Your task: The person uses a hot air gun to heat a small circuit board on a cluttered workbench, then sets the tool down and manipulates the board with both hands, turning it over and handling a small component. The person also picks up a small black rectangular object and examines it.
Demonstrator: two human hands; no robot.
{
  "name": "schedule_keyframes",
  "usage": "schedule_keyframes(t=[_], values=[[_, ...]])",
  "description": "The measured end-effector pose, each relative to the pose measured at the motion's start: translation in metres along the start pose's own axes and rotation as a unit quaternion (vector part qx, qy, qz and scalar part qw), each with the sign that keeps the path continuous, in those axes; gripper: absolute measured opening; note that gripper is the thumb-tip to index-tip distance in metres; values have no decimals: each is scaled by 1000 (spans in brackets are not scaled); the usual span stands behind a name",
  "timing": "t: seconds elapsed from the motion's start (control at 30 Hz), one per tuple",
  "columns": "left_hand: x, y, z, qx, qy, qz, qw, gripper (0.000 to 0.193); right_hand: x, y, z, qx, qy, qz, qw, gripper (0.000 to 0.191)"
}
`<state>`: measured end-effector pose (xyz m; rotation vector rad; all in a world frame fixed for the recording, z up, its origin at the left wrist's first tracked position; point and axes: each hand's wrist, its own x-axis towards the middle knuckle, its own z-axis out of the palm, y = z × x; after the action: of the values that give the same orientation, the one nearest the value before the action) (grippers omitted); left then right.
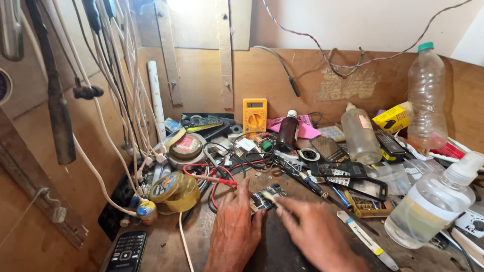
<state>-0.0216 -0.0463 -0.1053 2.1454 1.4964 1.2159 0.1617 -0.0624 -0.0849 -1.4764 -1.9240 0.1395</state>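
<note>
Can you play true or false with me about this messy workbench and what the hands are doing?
1. The left hand rests on a small circuit board. True.
2. The yellow multimeter lies flat under the right hand. False: it leans against the wooden back wall, far from both hands.
3. A black keypad phone lies at the bench's front left corner. True.
4. The tall plastic bottle at the right has a red cap. False: its cap is green.
5. The right hand touches the circuit board with its fingertips. True.
6. The rolls of tape sit right of the hands. False: they are to the left.
</note>
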Motion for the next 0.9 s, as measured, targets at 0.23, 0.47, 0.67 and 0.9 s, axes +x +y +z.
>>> schedule_keyframes(t=[0.23, 0.47, 0.67, 0.9], values=[[-1, -2, -1, -20, 14, 45, 999, 81, 0, -5, 4, -136, -83, 126, 979, 34], [1, 1, -3, -2, 13, 27, 1000, 86, -3, -15, 4, -68, -33, 53, 996, 36], [0, 3, -4, -10, 2, 1, 1000, 90, -1, -13, 10, -136, -38, 62, 988, 36], [0, 2, -3, -17, 23, 24, 999, 83, 0, 0, 19, -189, -43, 44, 980, 36]])
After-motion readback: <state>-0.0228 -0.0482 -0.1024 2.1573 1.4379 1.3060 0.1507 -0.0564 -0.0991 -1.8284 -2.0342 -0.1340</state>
